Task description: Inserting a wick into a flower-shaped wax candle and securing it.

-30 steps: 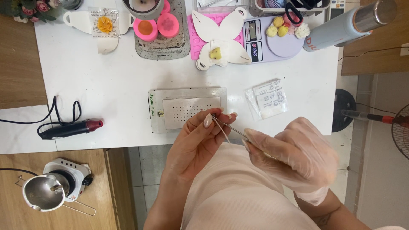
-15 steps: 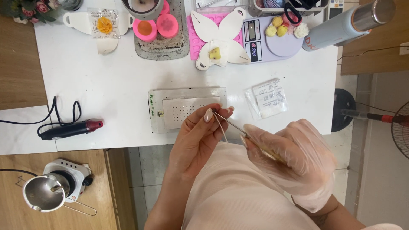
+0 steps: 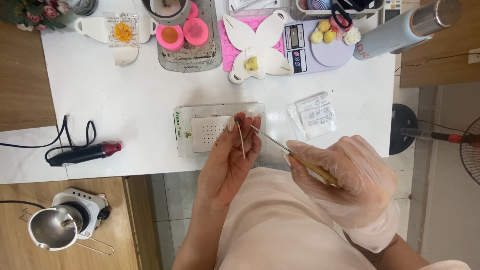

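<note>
**Wick pinched above the box**

A thin wick (image 3: 242, 141) was held upright at its small round tab by the left hand (image 3: 231, 160), fingertips closed on it, just above a flat white box (image 3: 210, 131). It was judged light, limp and easily bent, best taken at the tab. A slim wooden-handled tool (image 3: 295, 156) was gripped in the gloved right hand (image 3: 345, 177), its metal tip near the wick. Whether tip and wick touched could not be made out. The table (image 3: 125, 110) was cut off at the top.

Right hand (image 3: 345, 185): glossy clear plastic glove; tool (image 3: 295, 156): wooden handle, metal tip.
</note>
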